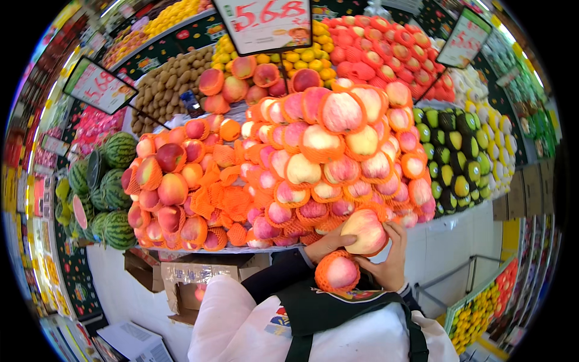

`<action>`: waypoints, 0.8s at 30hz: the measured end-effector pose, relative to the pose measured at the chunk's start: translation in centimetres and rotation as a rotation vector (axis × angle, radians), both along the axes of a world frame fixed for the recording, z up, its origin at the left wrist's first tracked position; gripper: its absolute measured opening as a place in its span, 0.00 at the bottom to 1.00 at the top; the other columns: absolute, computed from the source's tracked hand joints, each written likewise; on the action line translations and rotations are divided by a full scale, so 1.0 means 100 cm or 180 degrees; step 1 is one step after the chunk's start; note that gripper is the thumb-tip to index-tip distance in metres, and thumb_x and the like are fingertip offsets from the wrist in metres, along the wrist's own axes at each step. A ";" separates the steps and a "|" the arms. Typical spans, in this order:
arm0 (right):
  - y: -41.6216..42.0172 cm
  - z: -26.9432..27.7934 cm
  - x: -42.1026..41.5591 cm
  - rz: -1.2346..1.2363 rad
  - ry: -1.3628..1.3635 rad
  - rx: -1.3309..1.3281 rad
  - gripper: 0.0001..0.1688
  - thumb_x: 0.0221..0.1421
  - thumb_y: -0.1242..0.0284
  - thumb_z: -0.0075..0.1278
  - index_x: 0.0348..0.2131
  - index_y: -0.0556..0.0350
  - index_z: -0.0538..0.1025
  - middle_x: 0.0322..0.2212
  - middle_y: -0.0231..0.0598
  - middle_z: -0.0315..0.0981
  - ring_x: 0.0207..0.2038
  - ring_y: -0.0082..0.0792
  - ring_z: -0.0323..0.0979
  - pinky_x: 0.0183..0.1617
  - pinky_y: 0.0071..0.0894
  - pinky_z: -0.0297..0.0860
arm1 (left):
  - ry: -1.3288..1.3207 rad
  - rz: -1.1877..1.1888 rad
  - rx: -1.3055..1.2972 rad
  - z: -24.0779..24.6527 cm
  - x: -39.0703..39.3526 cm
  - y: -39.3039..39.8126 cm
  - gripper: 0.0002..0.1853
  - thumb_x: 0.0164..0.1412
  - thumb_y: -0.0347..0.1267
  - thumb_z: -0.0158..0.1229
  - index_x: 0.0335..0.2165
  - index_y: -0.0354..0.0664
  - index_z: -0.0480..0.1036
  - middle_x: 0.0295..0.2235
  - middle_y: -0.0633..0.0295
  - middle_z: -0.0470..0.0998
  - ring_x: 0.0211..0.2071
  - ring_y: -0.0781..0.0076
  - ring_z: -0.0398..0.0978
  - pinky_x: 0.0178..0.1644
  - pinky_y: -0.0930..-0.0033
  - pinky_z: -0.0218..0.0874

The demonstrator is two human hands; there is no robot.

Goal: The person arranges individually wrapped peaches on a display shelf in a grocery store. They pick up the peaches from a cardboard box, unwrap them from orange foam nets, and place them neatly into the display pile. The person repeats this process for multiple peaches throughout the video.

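Observation:
A large pale yellow-pink apple (365, 231) is between my two hands, in front of the stacked apples. My left hand (326, 245) grips its left side, the thumb lying across the skin. My right hand (390, 262) has its fingers at the right side, on the orange foam net sleeve (383, 246) that shows around the apple's lower right. Just below, a second apple (340, 272) in an orange foam net sits close to my apron, near the right thumb; what supports it is hidden. Beyond my hands rises a pyramid of netted apples (332, 169).
Loose orange foam nets (226, 199) lie left of the pyramid, beside more apples (173, 189). Watermelons (118, 188) are far left, green fruit (457, 154) right. Price signs (271, 25) on posts stand over the display. An open cardboard box (199, 276) is below its front edge.

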State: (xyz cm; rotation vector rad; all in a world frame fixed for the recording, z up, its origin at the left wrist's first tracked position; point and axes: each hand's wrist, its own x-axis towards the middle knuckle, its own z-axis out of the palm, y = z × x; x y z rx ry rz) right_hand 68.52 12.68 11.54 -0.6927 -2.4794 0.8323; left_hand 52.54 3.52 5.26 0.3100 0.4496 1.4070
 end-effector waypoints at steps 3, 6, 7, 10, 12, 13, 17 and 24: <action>0.020 0.013 0.040 0.0410 -0.0252 -0.0985 0.53 0.32 0.65 0.71 0.55 0.59 0.61 0.53 0.50 0.56 0.54 0.51 0.59 0.56 0.46 0.62 | -0.0200 -0.0706 0.0008 0.011 0.002 0.001 0.44 0.53 0.40 0.63 0.61 0.39 0.49 0.56 0.57 0.61 0.57 0.68 0.61 0.60 0.66 0.55; 0.052 0.052 0.047 0.1715 -0.0979 0.0500 0.51 0.34 0.68 0.66 0.58 0.50 0.60 0.58 0.46 0.53 0.58 0.49 0.56 0.59 0.44 0.59 | 0.0662 -0.0978 0.0202 0.011 0.023 0.015 0.43 0.52 0.37 0.63 0.61 0.39 0.50 0.55 0.57 0.63 0.55 0.68 0.63 0.59 0.66 0.57; 0.059 0.058 0.046 0.2083 -0.1158 0.0676 0.49 0.37 0.69 0.63 0.59 0.48 0.60 0.59 0.46 0.52 0.59 0.49 0.56 0.60 0.44 0.59 | 0.1023 -0.1106 0.0334 0.005 0.030 0.022 0.42 0.53 0.36 0.63 0.60 0.39 0.51 0.55 0.57 0.63 0.56 0.67 0.63 0.59 0.66 0.57; 0.069 0.044 0.067 0.2777 -0.1274 0.0963 0.43 0.43 0.70 0.55 0.60 0.43 0.59 0.59 0.45 0.52 0.60 0.49 0.55 0.61 0.44 0.58 | 0.1641 -0.1885 0.1018 -0.006 0.051 0.052 0.38 0.54 0.33 0.62 0.59 0.39 0.54 0.55 0.57 0.63 0.56 0.68 0.62 0.59 0.67 0.56; 0.080 0.042 0.078 0.2991 -0.1210 0.1054 0.38 0.50 0.71 0.45 0.61 0.40 0.56 0.59 0.46 0.53 0.59 0.50 0.56 0.61 0.44 0.58 | 0.1604 -0.1964 0.1019 -0.003 0.067 0.072 0.35 0.54 0.33 0.61 0.58 0.39 0.56 0.54 0.57 0.64 0.56 0.69 0.62 0.58 0.67 0.56; 0.086 0.039 0.086 0.2949 -0.1180 0.1137 0.39 0.50 0.71 0.44 0.62 0.40 0.56 0.58 0.47 0.54 0.59 0.50 0.57 0.60 0.43 0.59 | 0.1603 -0.1970 0.1002 0.000 0.074 0.080 0.34 0.55 0.32 0.61 0.57 0.39 0.57 0.54 0.58 0.64 0.55 0.69 0.62 0.58 0.68 0.57; 0.111 0.020 0.113 0.2875 -0.1107 0.1353 0.39 0.50 0.73 0.43 0.62 0.38 0.55 0.54 0.49 0.57 0.56 0.49 0.60 0.58 0.42 0.61 | 0.1760 -0.1964 0.0384 -0.002 0.091 0.100 0.35 0.54 0.33 0.61 0.57 0.38 0.55 0.54 0.57 0.63 0.57 0.71 0.59 0.58 0.68 0.56; 0.189 0.005 0.112 0.3186 -0.0884 0.0184 0.56 0.30 0.79 0.61 0.60 0.35 0.59 0.53 0.48 0.57 0.54 0.51 0.59 0.56 0.45 0.63 | 0.1880 -0.1144 -0.0124 -0.007 0.107 0.136 0.49 0.58 0.38 0.59 0.65 0.43 0.33 0.58 0.54 0.56 0.59 0.63 0.57 0.57 0.66 0.58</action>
